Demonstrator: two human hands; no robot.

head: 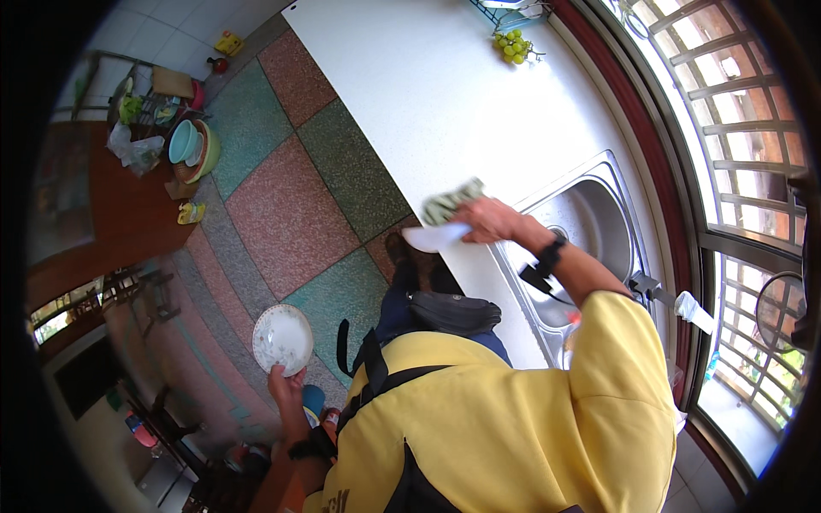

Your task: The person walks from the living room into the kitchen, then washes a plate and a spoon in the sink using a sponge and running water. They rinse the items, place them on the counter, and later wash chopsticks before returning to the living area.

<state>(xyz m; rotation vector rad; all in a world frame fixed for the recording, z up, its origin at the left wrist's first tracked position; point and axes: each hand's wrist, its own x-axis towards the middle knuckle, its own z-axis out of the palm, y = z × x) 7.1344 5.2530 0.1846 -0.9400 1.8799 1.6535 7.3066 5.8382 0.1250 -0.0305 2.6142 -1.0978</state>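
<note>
My left hand (286,381), out to the side above the floor, grips the rim of a white plate (283,338) with a faint floral pattern. Over the counter's front edge, my right hand (490,220) is blurred by motion. Between its fingers are a patterned green-and-white cloth (452,201) and a smooth white object (435,237). Blur hides whether that object is a dish or a utensil. Just beyond my right wrist lies the stainless steel sink (593,218), partly covered by my forearm.
Green grapes (512,46) lie on the white countertop (487,122), beside a wire rack (503,16). A faucet (651,288) stands near the barred window (744,122). Across the tiled floor (292,205), basins (186,144) and plastic bags (136,149) sit by a brown table (131,192).
</note>
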